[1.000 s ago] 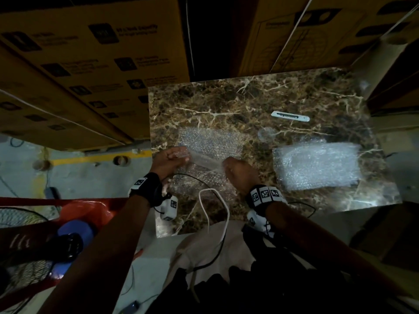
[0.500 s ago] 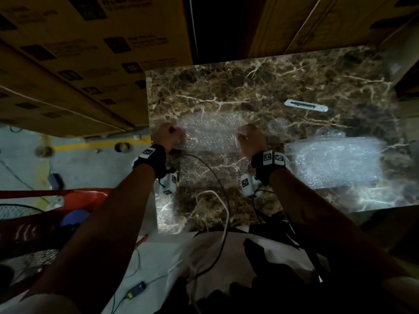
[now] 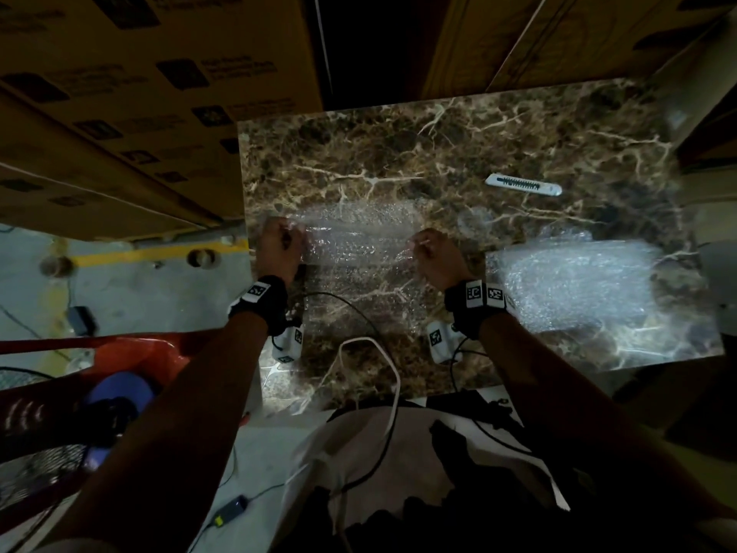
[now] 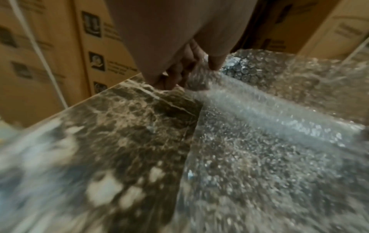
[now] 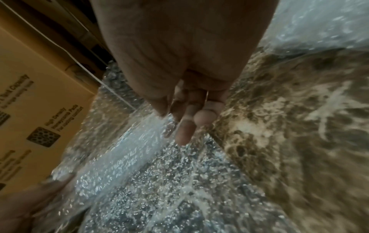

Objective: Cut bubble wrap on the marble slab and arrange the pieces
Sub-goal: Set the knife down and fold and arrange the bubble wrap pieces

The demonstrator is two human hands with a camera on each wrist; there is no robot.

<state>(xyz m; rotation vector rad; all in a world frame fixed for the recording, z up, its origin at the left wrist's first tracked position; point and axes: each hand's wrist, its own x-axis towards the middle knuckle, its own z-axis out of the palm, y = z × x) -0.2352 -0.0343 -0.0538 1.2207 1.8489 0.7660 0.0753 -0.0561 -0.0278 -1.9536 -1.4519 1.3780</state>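
Cutter (image 3: 523,184) & folded wrap pile (image 3: 574,285) right of hands on slab (image 3: 399,153)

Both forearms reach forward, well apart and level. The left hand (image 3: 279,249) and the right hand (image 3: 434,257) each have their fingers curled, pinching the bubble wrap sheet (image 3: 355,249) at opposite edges.

Tan printed cardboard boxes (image 3: 151,113) stand behind and left; a red plastic chair (image 3: 119,353) lower left; a yellow floor stripe (image 3: 159,251) beside it.
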